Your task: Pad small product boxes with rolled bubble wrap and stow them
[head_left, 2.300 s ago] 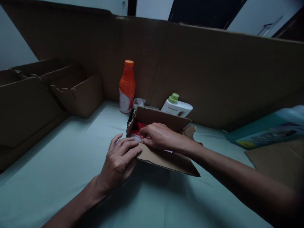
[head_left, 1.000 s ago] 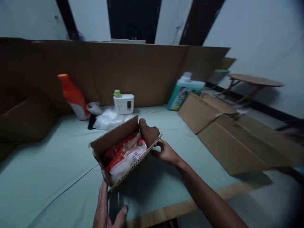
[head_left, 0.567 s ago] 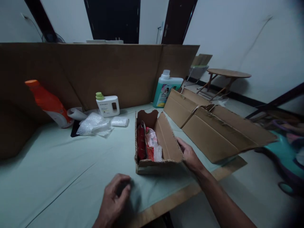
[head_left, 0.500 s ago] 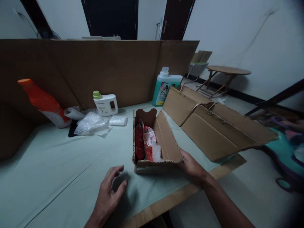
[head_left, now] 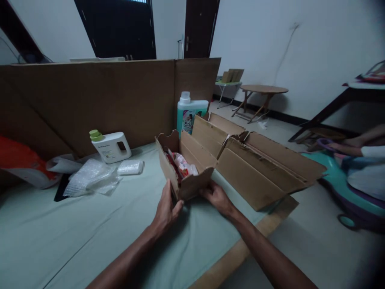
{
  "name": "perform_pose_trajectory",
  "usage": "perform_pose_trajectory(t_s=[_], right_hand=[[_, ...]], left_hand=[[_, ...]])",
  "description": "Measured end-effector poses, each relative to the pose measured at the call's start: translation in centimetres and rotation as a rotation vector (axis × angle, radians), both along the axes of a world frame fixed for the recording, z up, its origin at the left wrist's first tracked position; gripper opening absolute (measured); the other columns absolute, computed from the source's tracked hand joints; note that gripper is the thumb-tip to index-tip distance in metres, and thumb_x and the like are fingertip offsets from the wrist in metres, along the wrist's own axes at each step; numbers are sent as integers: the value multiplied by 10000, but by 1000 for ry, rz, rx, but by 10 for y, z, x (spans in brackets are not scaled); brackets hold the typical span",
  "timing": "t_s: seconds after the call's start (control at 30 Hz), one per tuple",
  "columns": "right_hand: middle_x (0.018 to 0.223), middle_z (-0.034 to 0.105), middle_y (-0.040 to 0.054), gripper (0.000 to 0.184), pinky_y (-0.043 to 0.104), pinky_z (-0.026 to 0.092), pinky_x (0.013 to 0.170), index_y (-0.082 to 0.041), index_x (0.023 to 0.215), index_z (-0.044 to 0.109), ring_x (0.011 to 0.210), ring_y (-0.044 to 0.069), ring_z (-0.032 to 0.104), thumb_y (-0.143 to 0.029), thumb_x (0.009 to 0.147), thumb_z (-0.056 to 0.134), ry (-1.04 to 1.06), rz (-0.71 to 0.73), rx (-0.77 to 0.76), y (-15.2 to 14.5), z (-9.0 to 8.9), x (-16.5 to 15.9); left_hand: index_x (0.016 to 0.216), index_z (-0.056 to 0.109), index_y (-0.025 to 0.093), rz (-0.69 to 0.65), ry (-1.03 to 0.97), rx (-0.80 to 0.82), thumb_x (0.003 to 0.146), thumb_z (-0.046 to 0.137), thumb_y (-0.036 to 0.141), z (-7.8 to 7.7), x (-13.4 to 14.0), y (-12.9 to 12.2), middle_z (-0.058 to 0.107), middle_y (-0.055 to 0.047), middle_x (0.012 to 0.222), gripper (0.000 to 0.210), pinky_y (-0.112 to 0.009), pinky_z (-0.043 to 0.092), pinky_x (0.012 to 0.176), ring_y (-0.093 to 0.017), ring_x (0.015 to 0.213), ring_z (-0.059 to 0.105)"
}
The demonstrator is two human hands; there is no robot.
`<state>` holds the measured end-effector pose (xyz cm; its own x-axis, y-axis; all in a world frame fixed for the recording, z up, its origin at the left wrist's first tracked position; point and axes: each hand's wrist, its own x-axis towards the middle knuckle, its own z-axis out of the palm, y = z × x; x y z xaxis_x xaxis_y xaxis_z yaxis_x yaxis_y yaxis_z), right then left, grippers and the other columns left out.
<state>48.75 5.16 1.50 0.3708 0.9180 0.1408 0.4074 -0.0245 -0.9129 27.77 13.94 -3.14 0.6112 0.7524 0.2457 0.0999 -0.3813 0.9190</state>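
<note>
An open cardboard box stands on the cloth-covered table, tilted slightly at an angle to me. Inside it lie a dark red packet and a pink-and-white plastic packet, partly hidden by the box walls. My left hand grips the near left corner, thumb on the front and fingers along the left side. At the near right corner, my right hand holds the box, its fingertips partly hidden against the cardboard. Right beside this box stand two more open cardboard boxes, the nearer one and the farther one.
A white bottle with a green cap, bubble wrap and an orange bottle are at the left. A teal detergent bottle stands behind the boxes. A cardboard panel walls the back. A person's arm shows far right.
My left hand has moved from the open table onto the box's left corner. The box has turned and shifted toward the other boxes. My view has swung right.
</note>
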Motion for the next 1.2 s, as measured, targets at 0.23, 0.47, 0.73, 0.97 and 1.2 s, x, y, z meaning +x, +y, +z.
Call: perform_pose_trajectory(t_s=[0.23,0.47,0.73,0.97,1.2], right_hand=[[1029,747,95,403,400,495,955,-154,1067,662,1035,274,655,-473,847,549,-66,-210,57,65,-14,60],[981,768,104,385,402,551,864,-165,1036,697,922,277,701,-454,817,567,-57,-327,52,71,-47,78],[1279,678,182,686,407,571,900,-117,1406,509,1090,278,689,-441,808,598,-103,-396,87,61,-60,72],[897,774,116,396,359,564,748,-175,986,736,820,256,718,-474,800,556,-275,-382,2,48,-40,74],[899,759,128,366,470,497,848,-222,819,729,864,322,674,-507,719,522,-491,-176,4,50,-35,54]], left_hand=[[1577,196,140,4,-69,-40,808,651,270,-1,96,73,245,-184,1650,902,-485,183,1262,-347,1524,230],[1586,207,189,29,-95,-16,793,622,189,-12,125,86,285,-135,1647,896,-453,180,1265,-304,1519,259],[1577,246,138,-9,-65,-13,811,628,210,-23,141,80,299,-166,1638,858,-445,195,1267,-320,1516,275],[1527,337,119,-123,67,138,803,573,187,-18,114,70,407,-203,1571,765,-568,272,1222,-351,1454,384],[1305,590,159,-235,309,463,870,595,285,2,-7,8,543,-170,1468,453,-495,311,1207,-325,1420,437]])
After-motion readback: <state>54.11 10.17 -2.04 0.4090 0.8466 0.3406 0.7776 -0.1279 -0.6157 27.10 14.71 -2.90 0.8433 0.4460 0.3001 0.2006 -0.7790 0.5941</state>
